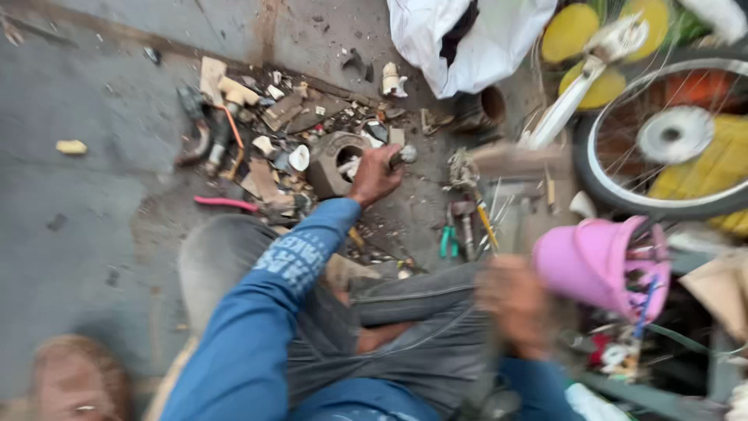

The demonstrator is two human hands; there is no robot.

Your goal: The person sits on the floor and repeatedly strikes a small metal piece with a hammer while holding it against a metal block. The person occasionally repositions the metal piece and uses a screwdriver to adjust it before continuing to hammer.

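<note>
one small grey knob [405, 155] (blurred) sits gripped in the left hand [374, 176].

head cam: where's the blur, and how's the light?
Head view: the right hand is smeared by motion blur, as is the thing it grips, so I cannot tell what that is; the left hand on a small grey part is sharper. The pink bucket and wheel look soft. Light is flat and diffuse, with weak shadows and no glare. Straight edges show no clear bending.

bicycle wheel [670, 136]: 1 | pink bucket [596, 261]: 1 | green-handled pliers [449, 240]: 1 | white sack [475, 39]: 1
</note>
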